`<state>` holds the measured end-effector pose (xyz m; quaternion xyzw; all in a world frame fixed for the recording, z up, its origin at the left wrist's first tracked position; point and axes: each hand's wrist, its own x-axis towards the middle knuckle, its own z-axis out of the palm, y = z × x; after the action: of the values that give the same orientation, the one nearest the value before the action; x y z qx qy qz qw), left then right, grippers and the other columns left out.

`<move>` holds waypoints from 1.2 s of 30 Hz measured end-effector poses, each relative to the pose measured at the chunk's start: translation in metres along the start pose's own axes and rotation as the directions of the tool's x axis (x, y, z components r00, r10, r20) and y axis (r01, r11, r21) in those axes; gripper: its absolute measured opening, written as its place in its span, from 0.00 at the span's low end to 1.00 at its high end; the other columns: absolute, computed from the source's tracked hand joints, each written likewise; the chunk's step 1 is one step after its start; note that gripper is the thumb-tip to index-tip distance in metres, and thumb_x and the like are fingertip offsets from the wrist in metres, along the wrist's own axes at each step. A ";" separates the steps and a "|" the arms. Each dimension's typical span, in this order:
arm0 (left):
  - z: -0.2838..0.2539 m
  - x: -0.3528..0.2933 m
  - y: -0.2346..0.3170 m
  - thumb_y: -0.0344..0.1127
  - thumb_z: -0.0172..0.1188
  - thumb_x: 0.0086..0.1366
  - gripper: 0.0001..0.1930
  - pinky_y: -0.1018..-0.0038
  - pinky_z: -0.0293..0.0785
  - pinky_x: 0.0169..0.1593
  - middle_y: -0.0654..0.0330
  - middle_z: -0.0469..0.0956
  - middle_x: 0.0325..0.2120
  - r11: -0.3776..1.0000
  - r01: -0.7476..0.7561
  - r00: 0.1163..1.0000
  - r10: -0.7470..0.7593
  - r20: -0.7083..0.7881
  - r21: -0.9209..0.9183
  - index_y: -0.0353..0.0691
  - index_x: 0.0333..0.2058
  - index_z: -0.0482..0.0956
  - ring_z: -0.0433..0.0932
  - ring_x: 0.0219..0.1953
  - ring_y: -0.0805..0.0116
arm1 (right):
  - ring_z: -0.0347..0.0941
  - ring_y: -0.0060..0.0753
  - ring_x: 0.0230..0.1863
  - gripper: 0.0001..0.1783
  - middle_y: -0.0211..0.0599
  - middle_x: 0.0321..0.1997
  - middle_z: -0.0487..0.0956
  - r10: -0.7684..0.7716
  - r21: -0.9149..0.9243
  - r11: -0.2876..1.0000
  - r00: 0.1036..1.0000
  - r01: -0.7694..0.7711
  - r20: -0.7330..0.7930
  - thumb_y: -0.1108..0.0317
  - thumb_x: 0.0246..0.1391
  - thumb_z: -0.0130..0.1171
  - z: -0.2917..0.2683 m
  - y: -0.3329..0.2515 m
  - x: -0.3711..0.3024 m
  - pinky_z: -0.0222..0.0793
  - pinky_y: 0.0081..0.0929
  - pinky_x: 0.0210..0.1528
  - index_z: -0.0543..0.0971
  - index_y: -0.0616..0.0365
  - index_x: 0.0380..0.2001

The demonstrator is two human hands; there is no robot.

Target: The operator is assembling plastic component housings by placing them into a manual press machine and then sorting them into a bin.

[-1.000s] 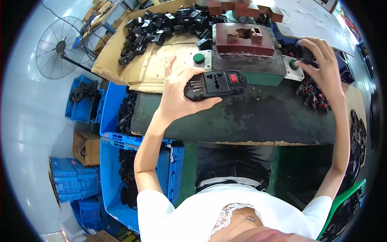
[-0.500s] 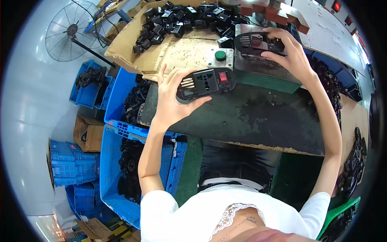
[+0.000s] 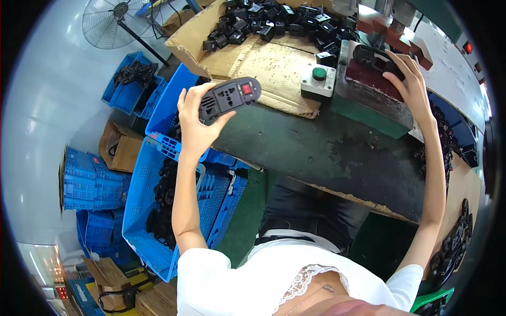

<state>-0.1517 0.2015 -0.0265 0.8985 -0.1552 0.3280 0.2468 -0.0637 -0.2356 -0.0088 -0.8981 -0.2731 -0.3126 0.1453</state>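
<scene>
Dark green surface point(image 3: 316, 152), far edge cut off by the rim. Blue crates point(image 3: 158, 210): several stacked at left, exact count unclear, holding dark parts hard to make out. Cardboard sheet point(image 3: 263, 63), one, tan, under a heap of black parts point(image 3: 274, 23), uncounted. Press fixture point(image 3: 369, 79), maroon block on green base. Black socket panel point(image 3: 230, 96) with red switch, clamped in left hand point(image 3: 197, 126) above crates. Second panel point(image 3: 374, 57) on fixture, right hand point(image 3: 408, 84) closed on it. Green push-button box point(image 3: 318, 80), one
</scene>
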 end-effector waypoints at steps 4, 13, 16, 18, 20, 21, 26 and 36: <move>-0.014 -0.008 -0.012 0.34 0.72 0.39 0.28 0.53 0.53 0.61 0.59 0.75 0.36 0.995 0.075 0.997 -0.073 -0.035 0.064 0.43 0.43 0.72 0.74 0.43 0.57 | 0.67 0.40 0.48 0.26 0.44 0.49 0.71 0.099 0.047 0.993 0.985 -0.106 0.141 0.60 0.53 0.58 -0.007 0.005 0.006 0.62 0.30 0.51 0.71 0.55 0.55; -0.031 -0.036 -0.061 0.36 0.70 0.43 0.29 0.50 0.46 0.63 0.60 0.72 0.41 0.898 0.227 0.971 -0.178 -0.160 0.377 0.47 0.47 0.71 0.70 0.49 0.59 | 0.65 0.40 0.55 0.25 0.42 0.52 0.72 0.157 0.175 0.963 0.951 -0.207 0.265 0.60 0.55 0.57 -0.011 0.011 0.009 0.52 0.33 0.62 0.71 0.55 0.55; -0.033 -0.043 -0.074 0.37 0.70 0.45 0.29 0.48 0.47 0.62 0.60 0.73 0.42 0.874 0.279 0.959 -0.232 -0.164 0.398 0.46 0.48 0.71 0.70 0.50 0.59 | 0.64 0.40 0.58 0.26 0.42 0.54 0.71 0.128 0.128 0.978 0.956 -0.166 0.263 0.59 0.55 0.56 -0.012 0.013 0.007 0.52 0.33 0.62 0.70 0.57 0.55; -0.034 -0.046 -0.081 0.38 0.70 0.46 0.28 0.49 0.50 0.61 0.59 0.73 0.43 0.867 0.306 0.952 -0.265 -0.156 0.393 0.45 0.48 0.71 0.70 0.51 0.57 | 0.62 0.42 0.60 0.28 0.44 0.57 0.69 0.213 0.089 0.964 0.926 -0.252 0.313 0.58 0.56 0.55 -0.011 0.011 0.006 0.52 0.33 0.62 0.67 0.59 0.57; -0.033 -0.048 -0.092 0.38 0.70 0.45 0.32 0.46 0.50 0.60 0.59 0.72 0.47 0.739 0.421 0.906 -0.374 -0.199 0.527 0.46 0.51 0.70 0.69 0.53 0.57 | 0.62 0.43 0.60 0.29 0.44 0.58 0.68 0.202 0.040 0.974 0.936 -0.222 0.287 0.57 0.56 0.54 -0.008 0.009 0.003 0.52 0.32 0.62 0.66 0.60 0.57; -0.033 -0.047 -0.100 0.37 0.71 0.44 0.36 0.43 0.51 0.59 0.56 0.70 0.51 0.702 0.437 0.894 -0.409 -0.184 0.563 0.47 0.54 0.68 0.67 0.55 0.56 | 0.61 0.43 0.60 0.30 0.45 0.59 0.67 0.196 -0.022 0.980 0.947 -0.197 0.253 0.57 0.57 0.54 -0.009 0.008 0.002 0.52 0.32 0.62 0.65 0.61 0.58; -0.020 -0.033 -0.091 0.28 0.65 0.48 0.32 0.56 0.59 0.59 0.51 0.68 0.53 0.763 0.370 0.926 -0.348 -0.146 0.530 0.44 0.55 0.67 0.66 0.56 0.53 | 0.60 0.44 0.61 0.30 0.47 0.60 0.66 0.154 -0.019 0.988 0.966 -0.154 0.207 0.56 0.57 0.53 -0.008 0.000 0.000 0.52 0.32 0.63 0.64 0.61 0.59; 0.128 0.118 -0.040 0.29 0.55 0.53 0.11 0.62 0.69 0.47 0.52 0.77 0.34 0.916 -0.246 0.968 0.214 0.133 0.317 0.37 0.37 0.76 0.74 0.42 0.51 | 0.66 0.48 0.56 0.25 0.49 0.54 0.71 0.012 0.100 0.994 0.978 -0.033 0.207 0.57 0.56 0.55 0.013 0.002 0.028 0.59 0.34 0.59 0.70 0.58 0.54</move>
<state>0.0185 0.1508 -0.0465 0.9173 -0.2143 0.3327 0.0446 -0.0376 -0.2204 -0.0005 -0.9201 -0.2923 -0.2015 0.1657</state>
